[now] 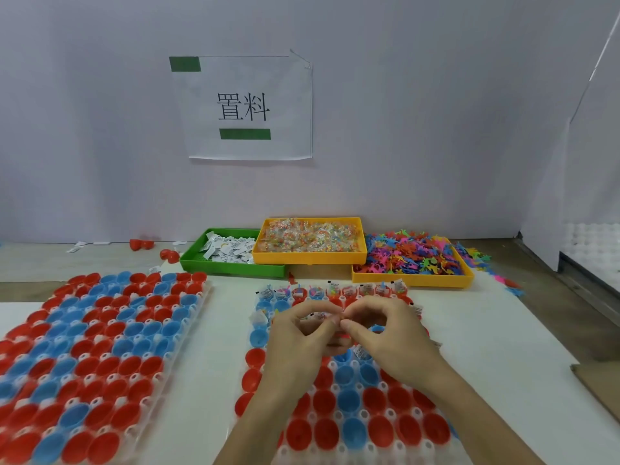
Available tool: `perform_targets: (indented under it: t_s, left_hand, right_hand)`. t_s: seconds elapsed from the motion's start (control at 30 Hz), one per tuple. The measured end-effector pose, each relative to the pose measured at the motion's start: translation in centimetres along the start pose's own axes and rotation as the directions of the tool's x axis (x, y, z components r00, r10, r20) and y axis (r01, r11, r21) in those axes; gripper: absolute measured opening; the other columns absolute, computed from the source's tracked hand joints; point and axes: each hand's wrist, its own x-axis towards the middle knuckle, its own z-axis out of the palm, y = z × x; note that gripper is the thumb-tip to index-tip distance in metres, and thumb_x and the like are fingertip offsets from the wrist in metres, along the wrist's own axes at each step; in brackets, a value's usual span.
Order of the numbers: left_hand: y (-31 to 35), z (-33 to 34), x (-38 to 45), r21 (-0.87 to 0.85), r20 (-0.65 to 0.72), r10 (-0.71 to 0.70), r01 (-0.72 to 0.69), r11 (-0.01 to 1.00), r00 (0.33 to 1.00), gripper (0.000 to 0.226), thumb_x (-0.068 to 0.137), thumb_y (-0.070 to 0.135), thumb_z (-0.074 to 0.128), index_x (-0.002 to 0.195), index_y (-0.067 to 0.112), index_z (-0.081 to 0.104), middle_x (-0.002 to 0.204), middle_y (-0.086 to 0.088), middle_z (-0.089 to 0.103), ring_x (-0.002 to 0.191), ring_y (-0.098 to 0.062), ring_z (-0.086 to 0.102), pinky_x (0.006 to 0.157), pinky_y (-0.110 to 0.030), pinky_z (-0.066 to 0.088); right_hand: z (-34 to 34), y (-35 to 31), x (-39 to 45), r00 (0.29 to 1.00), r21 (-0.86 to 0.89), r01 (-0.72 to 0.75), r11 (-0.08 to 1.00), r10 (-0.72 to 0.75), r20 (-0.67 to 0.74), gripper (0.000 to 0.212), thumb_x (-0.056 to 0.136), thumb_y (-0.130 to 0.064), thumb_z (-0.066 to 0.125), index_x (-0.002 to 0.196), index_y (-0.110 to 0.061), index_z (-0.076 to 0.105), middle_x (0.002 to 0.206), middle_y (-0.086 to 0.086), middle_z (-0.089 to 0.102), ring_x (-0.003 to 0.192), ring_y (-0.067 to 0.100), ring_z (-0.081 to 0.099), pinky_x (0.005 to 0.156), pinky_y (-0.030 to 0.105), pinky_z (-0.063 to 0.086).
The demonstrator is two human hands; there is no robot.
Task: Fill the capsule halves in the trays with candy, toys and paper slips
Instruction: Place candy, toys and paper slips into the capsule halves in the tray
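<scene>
A clear tray point(399, 448) of red and blue capsule halves lies in front of me; its far rows hold candy, toys and paper slips, its near rows are bare cups. Over its middle, my left hand point(298, 337) and my right hand point(389, 333) meet fingertip to fingertip, pinching small items I cannot make out clearly; white paper slips show between the fingers. A second tray point(188, 337) of capsule halves lies to the left. Behind stand a green tray point(231, 268) of paper slips, a yellow tray point(312, 258) of wrapped candy and another yellow tray point(416, 280) of colourful toy figures.
A white sheet point(486, 347) covers the table under the trays. Loose red capsule halves point(141, 244) lie at the back left. Toy figures point(496, 278) spill off the right tray. A cardboard piece point(600, 387) sits at the right edge. A paper sign point(248, 107) hangs on the wall.
</scene>
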Motion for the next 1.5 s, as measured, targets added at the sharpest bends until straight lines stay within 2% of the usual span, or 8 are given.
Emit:
perform_targets:
  t_s: [0.13,0.3,0.57,0.67,0.87,1.13,1.37,1.5]
  left_hand:
    - [-0.3,-0.2,0.3,-0.004,-0.022,0.012,-0.013,1.0,1.0,0.016,0.092,0.005,0.065,0.095,0.016,0.077,0.077,-0.01,0.076,0.069,-0.029,0.074,0.062,-0.03,0.06]
    - [-0.5,-0.3,0.2,-0.035,0.05,0.025,-0.023,0.999,0.998,0.014,0.091,0.011,0.066,0.1,0.012,0.077,0.087,-0.008,0.077,0.083,-0.024,0.075,0.072,-0.028,0.06]
    - [-1.1,-0.4,0.4,-0.016,0.002,0.006,-0.006,1.0,1.0,0.015,0.087,0.001,0.068,0.091,0.014,0.076,0.086,-0.006,0.077,0.083,-0.021,0.075,0.073,-0.025,0.06]
    - [-1.2,-0.6,0.5,-0.021,-0.028,-0.029,0.028,0.999,0.999,0.019,0.086,0.003,0.069,0.1,0.016,0.066,0.084,-0.006,0.077,0.082,-0.021,0.075,0.074,-0.027,0.06]
    - [-1.0,-0.6,0.7,0.098,-0.026,0.009,-0.006,0.995,1.0,0.027,0.084,0.005,0.072,0.104,0.018,0.06,0.084,0.0,0.078,0.079,-0.015,0.075,0.071,-0.025,0.06]
    - [-0.4,-0.5,1.0,0.217,-0.035,0.035,-0.027,0.976,0.999,0.009,0.083,0.012,0.076,0.09,0.015,0.072,0.076,-0.001,0.076,0.07,-0.015,0.074,0.065,-0.024,0.059]
    - [-0.7,-0.4,1.2,0.29,-0.067,0.118,-0.094,0.952,0.991,0.008,0.083,0.009,0.076,0.089,0.014,0.073,0.075,0.0,0.075,0.068,-0.013,0.073,0.067,-0.028,0.061]
    - [-0.4,-0.6,1.3,0.365,-0.016,0.15,-0.134,0.921,0.989,0.012,0.079,0.013,0.079,0.084,0.023,0.073,0.076,0.008,0.074,0.073,-0.005,0.072,0.07,-0.022,0.06]
  right_hand:
    - [0.1,-0.2,0.2,0.999,0.059,-0.04,0.997,0.04,0.003,0.015,0.089,-0.018,0.073,0.084,-0.032,0.074,0.08,-0.013,0.073,0.079,0.007,0.069,0.072,0.019,0.056]
    - [0.3,-0.1,0.4,0.992,0.094,-0.12,0.988,0.122,-0.018,0.014,0.089,-0.017,0.074,0.081,-0.029,0.073,0.075,-0.01,0.073,0.071,0.009,0.07,0.063,0.02,0.056]
    - [0.4,0.0,0.6,0.994,0.105,-0.109,0.989,0.108,0.01,0.012,0.09,-0.013,0.072,0.086,-0.024,0.076,0.079,-0.008,0.074,0.077,0.009,0.072,0.069,0.022,0.059]
    - [0.2,-0.1,0.8,0.993,0.141,-0.116,0.983,0.111,0.047,0.013,0.093,-0.015,0.068,0.088,-0.022,0.077,0.078,-0.005,0.076,0.076,0.011,0.072,0.068,0.02,0.057]
    - [0.0,-0.4,1.2,0.991,0.09,-0.111,0.99,0.103,0.083,0.008,0.09,-0.02,0.072,0.086,-0.025,0.078,0.08,-0.008,0.076,0.078,0.008,0.072,0.071,0.021,0.058]
    - [-0.2,-0.5,1.8,0.995,0.013,-0.103,0.995,0.103,0.004,0.009,0.084,-0.017,0.078,0.085,-0.026,0.079,0.082,-0.015,0.074,0.081,0.002,0.07,0.073,0.017,0.057]
    - [-0.7,-0.5,1.9,0.988,0.082,-0.147,0.986,0.141,0.067,0.009,0.092,-0.018,0.07,0.091,-0.022,0.077,0.078,-0.005,0.076,0.071,0.011,0.072,0.069,0.023,0.059]
    - [-0.7,-0.5,2.0,0.987,0.036,-0.151,0.988,0.148,0.067,0.012,0.09,-0.011,0.072,0.085,-0.021,0.077,0.073,-0.004,0.075,0.066,0.01,0.071,0.066,0.021,0.058]
